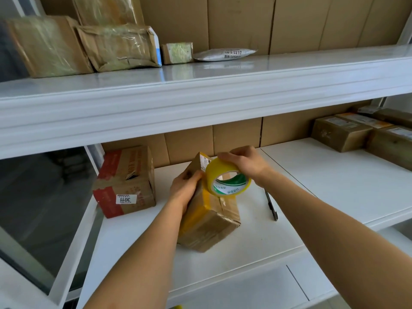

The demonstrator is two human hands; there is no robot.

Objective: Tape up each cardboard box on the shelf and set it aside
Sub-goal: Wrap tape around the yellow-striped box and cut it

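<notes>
Right grip: the right hand has its fingers curled over the top of the tape roll and holds it against the upper end of the small box
Left grip: the left hand is closed on the left side of the small box, with the thumb touching the roll
Tape roll: a round ring of glossy yellow tape, with a white and green printed core; a yellow band of tape lies across the box just under it
Small box: brown cardboard, oblong, a little creased, with a white label at its far end; it stands tilted on the lower shelf, in the middle
Pen: a thin dark pen lies flat on the shelf, just to the right of the small box, not touching it
Red box: a larger cardboard box with red print and a white sticker stands near the left edge of the shelf, apart from the small box
Open room: smooth white shelf surface lies bare in front of the small box and to its right, up to the taped boxes in the far right corner
Upper shelf: more wrapped cardboard parcels at the left, and a flat grey mail bag
</notes>
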